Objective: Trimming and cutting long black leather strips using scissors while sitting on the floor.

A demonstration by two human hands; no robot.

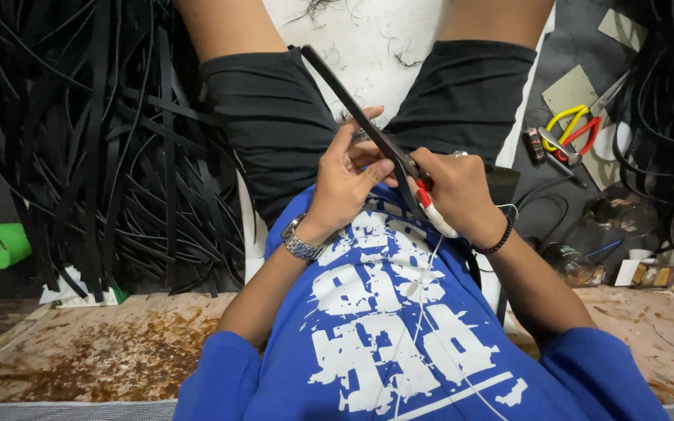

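Gripping scissors (388,148) handles, our right hand (458,195) has fingers closed; left hand (349,179) fingers pinch the dark blades, tips toward 11 o'clock.

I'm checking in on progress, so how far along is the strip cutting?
Done: many black strips lie heaped beside the person. In hand: the right hand works long scissors while the left hand steadies something I cannot make out. Left: cannot tell.

Workshop: heaped black rubber strips (111,148), spare scissors (579,129)
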